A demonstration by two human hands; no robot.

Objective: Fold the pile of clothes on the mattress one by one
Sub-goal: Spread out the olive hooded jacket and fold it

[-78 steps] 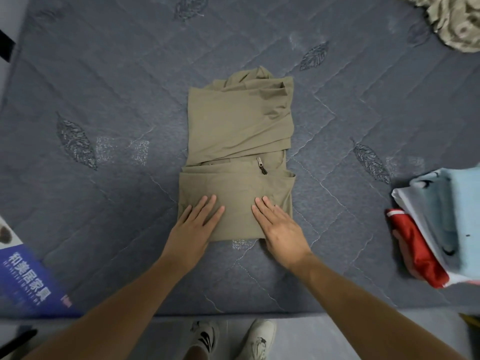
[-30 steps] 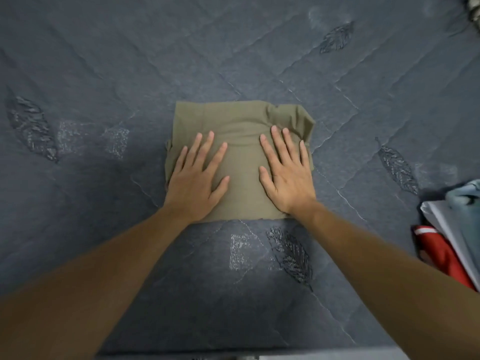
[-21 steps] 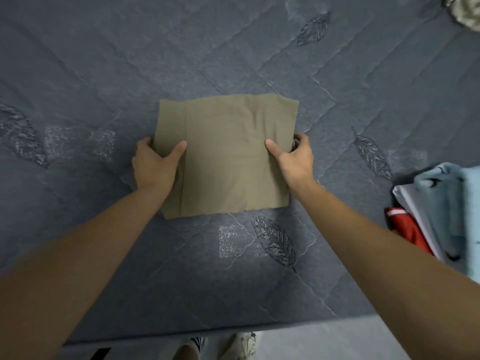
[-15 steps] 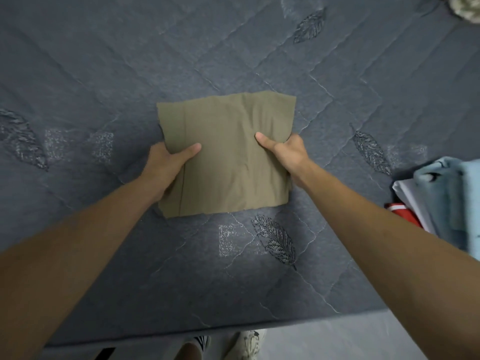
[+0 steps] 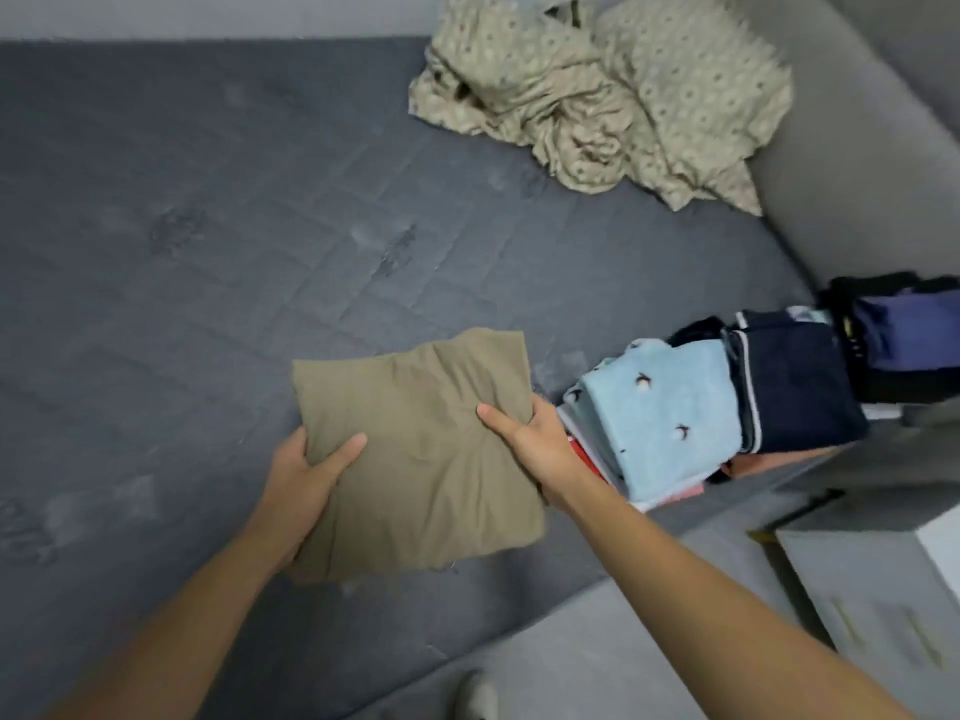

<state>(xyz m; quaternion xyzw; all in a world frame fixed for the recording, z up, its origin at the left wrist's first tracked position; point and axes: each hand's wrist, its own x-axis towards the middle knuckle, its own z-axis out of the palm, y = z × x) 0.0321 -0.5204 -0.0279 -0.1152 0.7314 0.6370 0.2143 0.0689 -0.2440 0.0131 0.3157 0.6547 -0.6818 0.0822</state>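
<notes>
A folded olive-green garment (image 5: 421,449) is held just above the grey quilted mattress (image 5: 208,252). My left hand (image 5: 306,475) grips its left edge, thumb on top and fingers underneath. My right hand (image 5: 530,444) grips the right edge the same way. Right of it sits a stack of folded clothes (image 5: 670,413) with a light blue piece on top and dark navy pieces (image 5: 800,387) behind. A crumpled beige patterned cloth (image 5: 597,96) lies at the far right of the mattress.
A grey padded bed frame (image 5: 857,163) runs along the right side. The mattress's near edge meets grey floor (image 5: 597,641). A white box-like object (image 5: 893,589) stands at the lower right. A shoe toe (image 5: 475,693) shows at the bottom.
Both hands went from pressing the olive garment flat to gripping its sides, then lifted it and carried it right toward the folded stack. The view swung right.
</notes>
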